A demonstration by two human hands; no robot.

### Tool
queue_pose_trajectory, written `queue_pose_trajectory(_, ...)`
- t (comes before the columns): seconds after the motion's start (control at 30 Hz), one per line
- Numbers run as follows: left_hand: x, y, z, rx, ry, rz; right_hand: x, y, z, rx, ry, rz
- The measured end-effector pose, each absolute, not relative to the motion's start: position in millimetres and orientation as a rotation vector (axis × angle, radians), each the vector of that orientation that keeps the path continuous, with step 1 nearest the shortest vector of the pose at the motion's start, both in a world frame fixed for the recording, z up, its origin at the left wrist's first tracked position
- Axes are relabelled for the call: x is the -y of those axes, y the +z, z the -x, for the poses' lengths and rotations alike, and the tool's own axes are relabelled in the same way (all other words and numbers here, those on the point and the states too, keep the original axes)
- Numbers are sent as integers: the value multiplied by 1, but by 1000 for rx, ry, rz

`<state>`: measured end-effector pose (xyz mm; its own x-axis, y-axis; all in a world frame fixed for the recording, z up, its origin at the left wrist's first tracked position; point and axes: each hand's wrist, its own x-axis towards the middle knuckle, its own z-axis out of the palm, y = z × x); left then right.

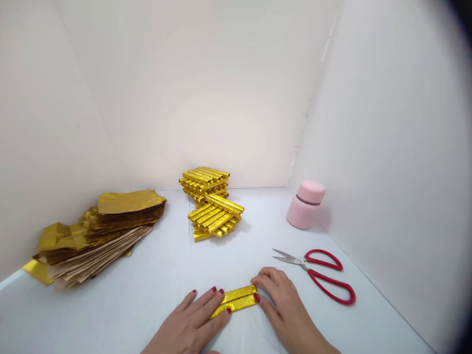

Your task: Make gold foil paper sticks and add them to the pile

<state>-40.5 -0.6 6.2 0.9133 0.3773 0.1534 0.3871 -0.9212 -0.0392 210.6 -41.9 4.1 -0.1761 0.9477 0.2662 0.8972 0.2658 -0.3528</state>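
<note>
Closest to me, at the front of the table (151,305), two hands work at one gold strip (239,296), its folds running lengthwise. The left hand (191,317) lies flat over the strip's left end, fingers a little spread and thumb apart from them: a wide, loose grip that presses rather than clasps. The right hand (282,300) is curled at the other end, thumb and fingertips touching it with a small gap between them; whether that grip truly pinches, I cannot tell.

Just beyond the right hand, toward the table's right edge, lies one pair of scissors (311,273), red-handled, blades parted and pointing left. Over by the left edge sprawls one heap of paper (125,222), brown and gold, with too many sheets to count; a yellow corner pokes out beneath.

Farther back I see one pink jar (303,212), lid on, near the back right corner. Left of it, toward the back edge, are two stacks of gold tubes, too many overlapping to count: the front stack (216,219) partly blocks the rear stack (204,183).
</note>
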Motion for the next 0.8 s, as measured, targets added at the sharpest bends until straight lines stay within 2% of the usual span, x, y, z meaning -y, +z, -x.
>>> queue_pose_trajectory(0.1, 3, 8, 41, 669, -204, 3069, 44, -5, -208, 2306, -116, 1529)
queue_pose_trajectory(0.17, 5, 10, 41, 702, -191, 3118, 45, -9, -204, 2526, -139, 1336)
queue_pose_trajectory(0.27, 7, 14, 40, 757, -146, 3184, 45, -8, -199, 2724, 39, 1243)
queue_pose_trajectory(0.47, 11, 27, 42, 875, -47, 3268, 49, 13, -203, 2709, 335, 1529)
queue_pose_trajectory(0.57, 17, 25, 53, 1029, -194, 3260, 51, 14, -204, 2695, 366, 1554)
queue_pose_trajectory(0.7, 30, 20, 61, 1622, -668, 3011, 52, 3, -205, 2616, 311, 1493)
queue_pose_trajectory(0.8, 37, 20, 52, 1945, -766, 2803, 52, -2, -206, 2578, 269, 1453)
